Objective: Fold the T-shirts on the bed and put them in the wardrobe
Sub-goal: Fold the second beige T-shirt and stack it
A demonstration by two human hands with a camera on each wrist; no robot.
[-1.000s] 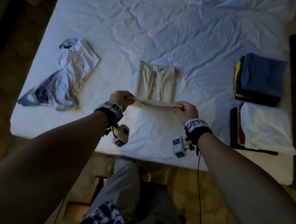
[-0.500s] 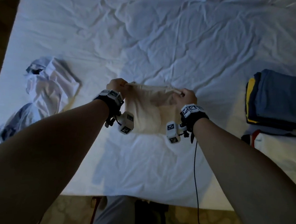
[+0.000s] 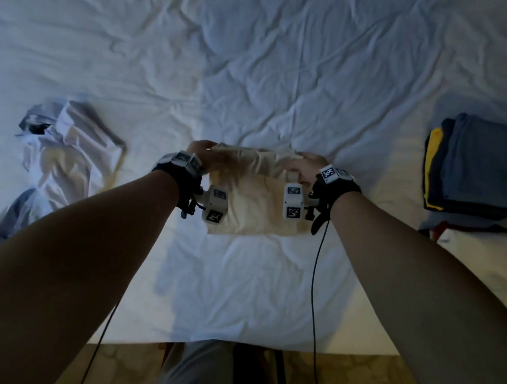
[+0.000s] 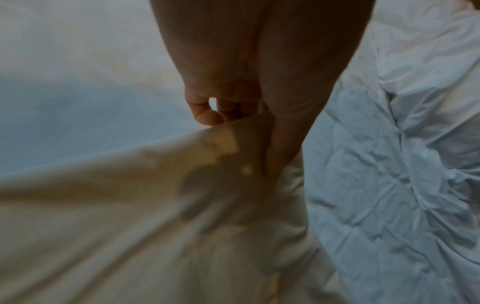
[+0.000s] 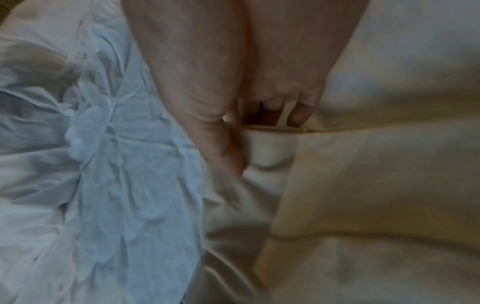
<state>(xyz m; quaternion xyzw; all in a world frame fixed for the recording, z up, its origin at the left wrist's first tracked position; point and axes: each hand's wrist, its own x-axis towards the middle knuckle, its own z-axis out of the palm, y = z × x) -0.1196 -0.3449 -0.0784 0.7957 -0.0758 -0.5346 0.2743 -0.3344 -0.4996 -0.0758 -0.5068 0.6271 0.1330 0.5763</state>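
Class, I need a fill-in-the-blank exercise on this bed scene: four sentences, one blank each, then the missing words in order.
1. Both hands grip the ______-coloured T-shirt.
2. The left hand and right hand hold its ______ edge.
3. The unfolded white T-shirt lies on the person's ______ side of the bed.
4. The top garment of the folded pile is ______.

Missing words: cream; far; left; blue
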